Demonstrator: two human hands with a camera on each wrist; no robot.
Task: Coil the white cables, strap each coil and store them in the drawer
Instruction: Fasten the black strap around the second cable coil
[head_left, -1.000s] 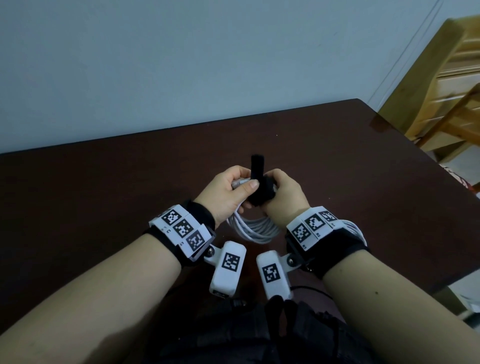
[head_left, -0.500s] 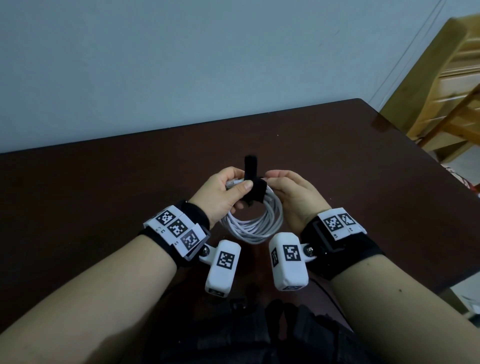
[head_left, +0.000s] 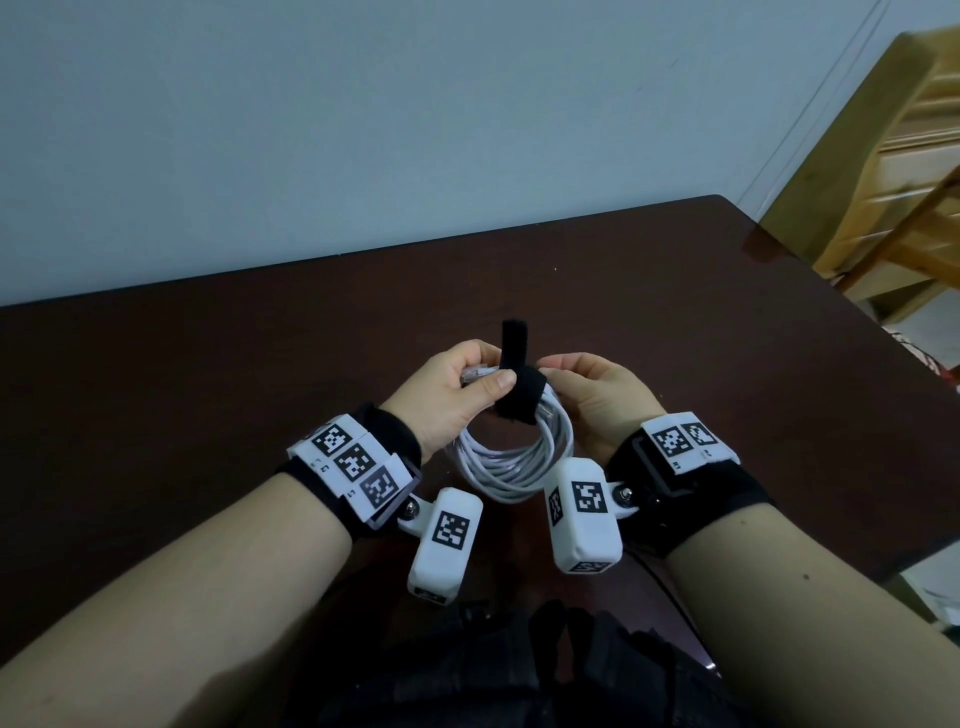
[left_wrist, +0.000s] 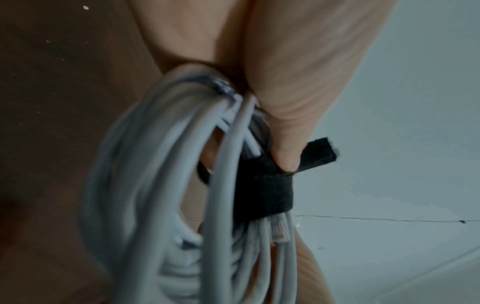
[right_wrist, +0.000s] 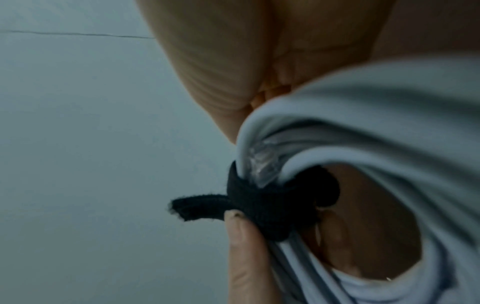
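Head view: left hand (head_left: 457, 395) pinches strapped cable coil (head_left: 511, 462).

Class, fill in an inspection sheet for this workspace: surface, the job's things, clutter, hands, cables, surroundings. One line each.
Surface: dark brown wooden table, bare where visible.
Job's things: coiled white network cable held above the table; black fabric hook-and-loop strap wrapped round it, tail sticking up loose.
Clutter: nothing seen.
Hands: left hand pinches coil and strap at the wrap; right hand curls round the coil's other side.
Cables: clear plug pokes out below the strap; thin dark lead near the right forearm.
Surroundings: pale wall; light wooden furniture at right; no drawer identifiable.
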